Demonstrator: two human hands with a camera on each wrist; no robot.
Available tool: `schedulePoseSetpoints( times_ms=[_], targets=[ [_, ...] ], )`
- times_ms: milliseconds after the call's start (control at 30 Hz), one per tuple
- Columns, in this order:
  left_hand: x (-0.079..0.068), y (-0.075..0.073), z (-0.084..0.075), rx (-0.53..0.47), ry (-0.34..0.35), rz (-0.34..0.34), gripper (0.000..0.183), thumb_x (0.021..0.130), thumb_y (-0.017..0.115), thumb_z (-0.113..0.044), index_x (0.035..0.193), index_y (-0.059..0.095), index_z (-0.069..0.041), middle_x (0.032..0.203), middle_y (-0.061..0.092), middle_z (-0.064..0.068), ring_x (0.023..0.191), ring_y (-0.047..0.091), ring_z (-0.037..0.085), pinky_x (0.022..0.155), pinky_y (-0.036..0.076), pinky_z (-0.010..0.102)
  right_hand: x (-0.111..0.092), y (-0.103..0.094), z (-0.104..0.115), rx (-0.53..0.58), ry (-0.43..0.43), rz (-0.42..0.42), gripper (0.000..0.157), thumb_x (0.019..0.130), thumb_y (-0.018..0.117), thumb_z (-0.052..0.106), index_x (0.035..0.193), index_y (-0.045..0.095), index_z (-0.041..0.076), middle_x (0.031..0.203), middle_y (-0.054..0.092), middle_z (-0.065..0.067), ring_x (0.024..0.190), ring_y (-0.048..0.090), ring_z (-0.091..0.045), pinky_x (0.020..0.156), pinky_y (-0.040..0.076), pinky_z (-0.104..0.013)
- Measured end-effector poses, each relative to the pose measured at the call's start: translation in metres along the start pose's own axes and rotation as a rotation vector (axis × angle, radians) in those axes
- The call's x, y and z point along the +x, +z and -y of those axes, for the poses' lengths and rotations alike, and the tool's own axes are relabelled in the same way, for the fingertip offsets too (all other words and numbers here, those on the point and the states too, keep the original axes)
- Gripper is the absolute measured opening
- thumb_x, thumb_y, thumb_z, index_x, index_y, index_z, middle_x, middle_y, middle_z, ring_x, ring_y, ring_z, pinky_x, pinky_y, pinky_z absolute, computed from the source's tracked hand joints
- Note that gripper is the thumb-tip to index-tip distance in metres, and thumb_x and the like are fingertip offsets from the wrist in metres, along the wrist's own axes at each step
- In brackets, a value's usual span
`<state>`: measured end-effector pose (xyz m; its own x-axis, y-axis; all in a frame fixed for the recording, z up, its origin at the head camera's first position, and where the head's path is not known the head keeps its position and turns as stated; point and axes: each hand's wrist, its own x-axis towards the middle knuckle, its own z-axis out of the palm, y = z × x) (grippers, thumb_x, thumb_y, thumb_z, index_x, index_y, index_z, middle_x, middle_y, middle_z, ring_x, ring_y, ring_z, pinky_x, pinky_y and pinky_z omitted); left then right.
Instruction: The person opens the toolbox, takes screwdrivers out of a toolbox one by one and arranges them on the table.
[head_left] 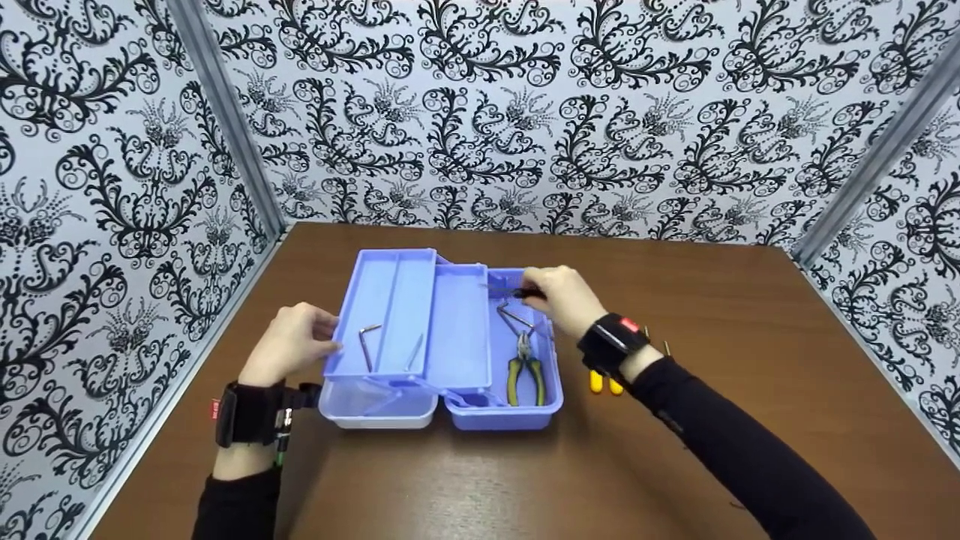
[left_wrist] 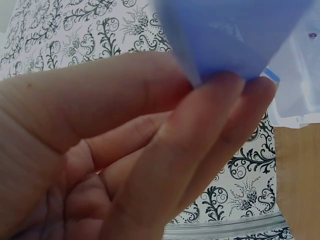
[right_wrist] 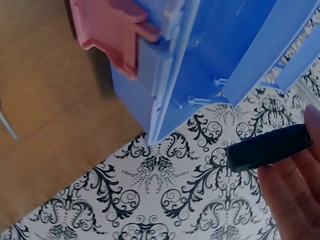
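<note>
My left hand [head_left: 289,343] pinches the left edge of the upper tray [head_left: 411,315] of an unfolded lilac toolbox [head_left: 504,421]. The left wrist view has thumb and fingers on the tray's corner [left_wrist: 225,45]. My right hand [head_left: 566,300], over the far end of the deep compartment, grips what looks like a screwdriver by its black handle [right_wrist: 267,148]; its thin shaft [head_left: 501,288] points left in the head view. Below that hand, pliers with green-yellow handles [head_left: 514,379] and bent metal keys [head_left: 517,315] lie in the compartment. The upper tray holds an L-shaped hex key [head_left: 365,349] and a thin metal piece [head_left: 415,351].
Two yellow handles [head_left: 596,381] lie on the brown table [head_left: 712,315] right of the toolbox, partly covered by my right forearm. A pink latch [right_wrist: 107,30] sits on the box's outer side. Patterned walls [head_left: 495,112] enclose the table's back and sides.
</note>
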<state>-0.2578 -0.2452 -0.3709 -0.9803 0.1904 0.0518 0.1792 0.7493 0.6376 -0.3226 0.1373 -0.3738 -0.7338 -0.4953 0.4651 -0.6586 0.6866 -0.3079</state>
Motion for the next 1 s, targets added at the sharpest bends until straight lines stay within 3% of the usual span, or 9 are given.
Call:
schedulePoseSetpoints(
  times_ms=[233,500,733,1000],
  targets=[
    [-0.001,0.000,-0.002,0.025,0.020,-0.016,0.037,0.081,0.074,-0.001,0.113,0.066,0.014,0.102,0.072,0.028,0.093,0.073,0.038,0.080,0.062,0.043,-0.013,-0.019,-0.016,0.041,0.149,-0.041,0.019,0.078,0.082,0.011,0.086,0.068,0.001,0.084,0.075,-0.014,0.074,0.070,-0.028,0.072,0.060,-0.041],
    [-0.001,0.000,-0.003,0.029,0.020,-0.017,0.037,0.081,0.074,-0.001,0.113,0.066,0.014,0.102,0.072,0.028,0.092,0.073,0.038,0.081,0.062,0.043,-0.040,-0.034,-0.047,0.031,0.329,-0.027,0.021,0.080,0.081,0.014,0.085,0.069,-0.002,0.081,0.072,-0.017,0.072,0.066,-0.028,0.071,0.058,-0.041],
    [-0.001,0.001,0.000,0.012,0.012,-0.019,0.036,0.081,0.073,0.000,0.113,0.066,0.014,0.103,0.072,0.029,0.092,0.073,0.038,0.079,0.062,0.042,-0.073,-0.043,-0.077,-0.022,0.391,-0.031,0.023,0.077,0.083,0.013,0.074,0.066,-0.003,0.071,0.069,-0.017,0.064,0.061,-0.024,0.062,0.052,-0.034],
    [-0.001,0.000,0.000,0.002,0.016,-0.015,0.036,0.081,0.073,0.000,0.113,0.065,0.015,0.103,0.071,0.030,0.092,0.073,0.039,0.079,0.062,0.041,-0.109,-0.059,-0.105,-0.078,0.491,-0.007,0.027,0.077,0.083,0.017,0.071,0.066,-0.003,0.069,0.069,-0.016,0.063,0.062,-0.028,0.061,0.053,-0.041]
  ],
)
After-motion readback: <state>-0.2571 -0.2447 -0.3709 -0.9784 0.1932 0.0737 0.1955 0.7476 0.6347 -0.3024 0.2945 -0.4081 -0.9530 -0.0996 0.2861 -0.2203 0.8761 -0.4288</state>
